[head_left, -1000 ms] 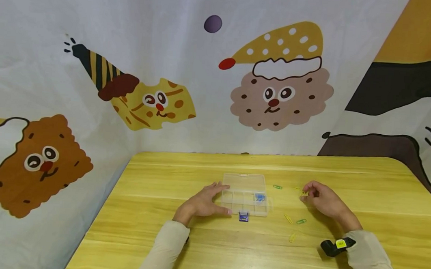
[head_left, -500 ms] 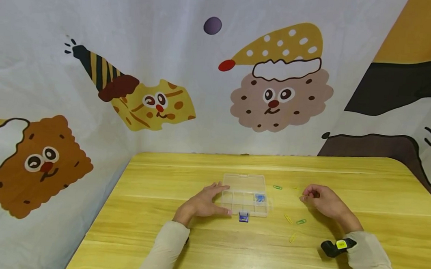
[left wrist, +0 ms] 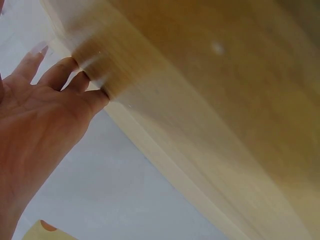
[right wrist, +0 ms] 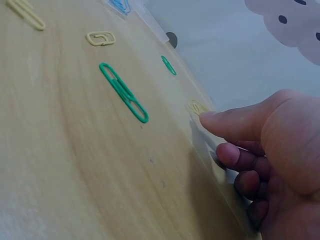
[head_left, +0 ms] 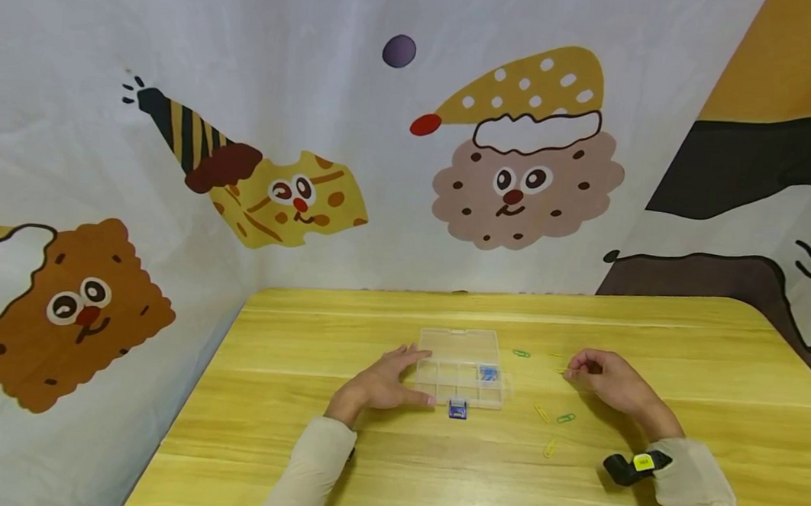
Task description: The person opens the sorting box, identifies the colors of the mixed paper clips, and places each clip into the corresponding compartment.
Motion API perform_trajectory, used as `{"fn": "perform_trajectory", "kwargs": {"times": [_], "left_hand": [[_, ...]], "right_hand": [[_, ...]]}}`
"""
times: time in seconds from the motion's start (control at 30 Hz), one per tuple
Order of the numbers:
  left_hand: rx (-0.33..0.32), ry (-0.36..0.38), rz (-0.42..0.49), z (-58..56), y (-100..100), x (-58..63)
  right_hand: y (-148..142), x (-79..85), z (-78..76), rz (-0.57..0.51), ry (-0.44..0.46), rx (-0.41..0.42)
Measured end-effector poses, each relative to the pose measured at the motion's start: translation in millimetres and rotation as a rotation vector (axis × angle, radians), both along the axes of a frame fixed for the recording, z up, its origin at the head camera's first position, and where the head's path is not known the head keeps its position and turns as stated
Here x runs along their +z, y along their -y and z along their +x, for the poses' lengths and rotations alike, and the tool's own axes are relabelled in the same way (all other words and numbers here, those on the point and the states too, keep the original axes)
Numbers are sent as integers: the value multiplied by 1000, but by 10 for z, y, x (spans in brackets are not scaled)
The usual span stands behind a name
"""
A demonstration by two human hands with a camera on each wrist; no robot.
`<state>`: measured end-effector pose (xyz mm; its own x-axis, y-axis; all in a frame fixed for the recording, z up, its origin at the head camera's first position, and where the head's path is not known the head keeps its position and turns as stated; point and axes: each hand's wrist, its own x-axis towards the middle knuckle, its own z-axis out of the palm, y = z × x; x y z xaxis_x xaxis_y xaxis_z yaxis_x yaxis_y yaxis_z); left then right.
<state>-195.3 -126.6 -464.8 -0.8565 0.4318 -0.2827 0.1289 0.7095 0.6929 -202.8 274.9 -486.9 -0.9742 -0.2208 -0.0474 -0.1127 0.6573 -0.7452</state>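
A clear plastic compartment box (head_left: 459, 343) lies with its lid folded back. Blue paper clips (head_left: 488, 373) fill one compartment at its right. At the left side of the box rests my left hand (head_left: 387, 378), fingers and thumb spread against the edge. My right hand (head_left: 605, 378) pinches a yellow paper clip (head_left: 560, 370) between thumb and fingertips, its end sticking out leftward. In the right wrist view a yellow clip (right wrist: 196, 107) shows just past the thumb tip. Another yellow clip (head_left: 555, 356) lies just beyond that hand.
Two green paper clips, one nearer (head_left: 566, 418) and one farther (head_left: 521, 353), lie right of the box. Two yellow clips (head_left: 542, 413) are also on the wooden table (head_left: 435, 468). A small blue square piece (head_left: 458, 410) sits at the box's front edge. A printed cloth hangs behind.
The right hand has shifted slightly nearer, and the clip at its fingertips now points out to the left. The left hand and box stay in place.
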Motion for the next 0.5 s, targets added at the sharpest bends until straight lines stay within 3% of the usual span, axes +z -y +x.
{"fn": "perform_trajectory", "kwargs": {"times": [0.5], "left_hand": [[-1,-2,-5,9,12,4]], "right_hand": [[50,14,63,2,-49,-24]]}}
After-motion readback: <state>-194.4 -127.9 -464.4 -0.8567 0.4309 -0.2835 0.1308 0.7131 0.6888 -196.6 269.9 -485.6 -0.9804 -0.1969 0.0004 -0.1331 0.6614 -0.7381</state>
